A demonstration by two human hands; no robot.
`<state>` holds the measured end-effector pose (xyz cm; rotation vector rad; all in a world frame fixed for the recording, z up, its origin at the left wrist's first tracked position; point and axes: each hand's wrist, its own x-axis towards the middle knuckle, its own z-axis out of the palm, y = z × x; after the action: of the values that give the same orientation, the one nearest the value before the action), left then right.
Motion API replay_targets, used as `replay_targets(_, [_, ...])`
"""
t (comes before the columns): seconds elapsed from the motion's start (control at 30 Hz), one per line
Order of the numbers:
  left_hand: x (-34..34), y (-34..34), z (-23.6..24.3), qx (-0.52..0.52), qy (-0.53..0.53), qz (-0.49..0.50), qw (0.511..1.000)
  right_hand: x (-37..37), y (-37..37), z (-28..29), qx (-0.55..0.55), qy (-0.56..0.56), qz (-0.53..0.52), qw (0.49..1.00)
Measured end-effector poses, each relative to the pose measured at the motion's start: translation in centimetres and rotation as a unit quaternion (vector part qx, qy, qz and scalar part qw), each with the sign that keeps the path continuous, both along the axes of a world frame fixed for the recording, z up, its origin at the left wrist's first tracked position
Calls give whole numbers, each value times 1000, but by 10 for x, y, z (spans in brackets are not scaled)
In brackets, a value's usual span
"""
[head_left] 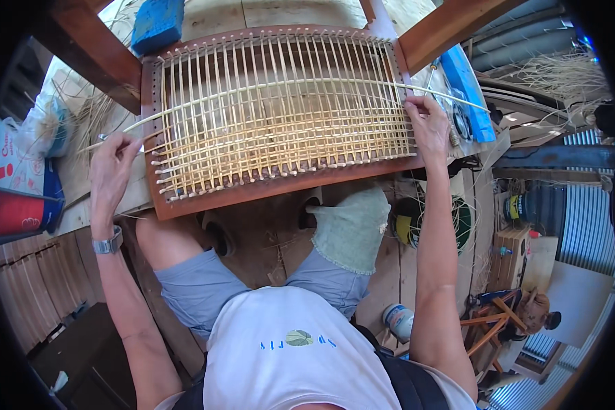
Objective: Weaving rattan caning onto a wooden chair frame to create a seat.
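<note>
A reddish-brown wooden seat frame [266,193] lies before me with pale cane strands [273,147] stretched across it, closely woven crosswise in the nearer half. Pegs line its far and near rails. One long loose cane strand [280,83] arches over the lengthwise strands and sticks out past both sides. At the left rail my left hand [111,171] is closed, thumb and finger pinching a thin cane strand whose end juts out leftward. My right hand [430,130] is closed at the right rail, just below the long strand; what its fingertips pinch is too small to make out.
Wooden legs [451,31] rise from the frame's far corners. A blue block [158,26] lies at the far left, a long blue piece [468,92] at the right. Bags [20,184] stand far left. A green cloth [352,229] covers one knee; a white container [398,321] stands below right.
</note>
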<state>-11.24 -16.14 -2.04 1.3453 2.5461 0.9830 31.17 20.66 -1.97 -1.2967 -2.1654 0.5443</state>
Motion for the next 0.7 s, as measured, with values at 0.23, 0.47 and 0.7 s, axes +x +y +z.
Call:
replay_targets(0.23, [-3, 0, -4, 3, -173, 7, 985, -9, 7, -11, -26, 4, 25, 999])
replay_targets(0.47, [-1, -2, -7, 29, -242, -8, 970, -11, -8, 13, 32, -103, 9, 994])
replay_targets(0.7, [9, 0, 22, -48, -65, 37, 996, -223, -71, 83, -76, 42, 225, 971])
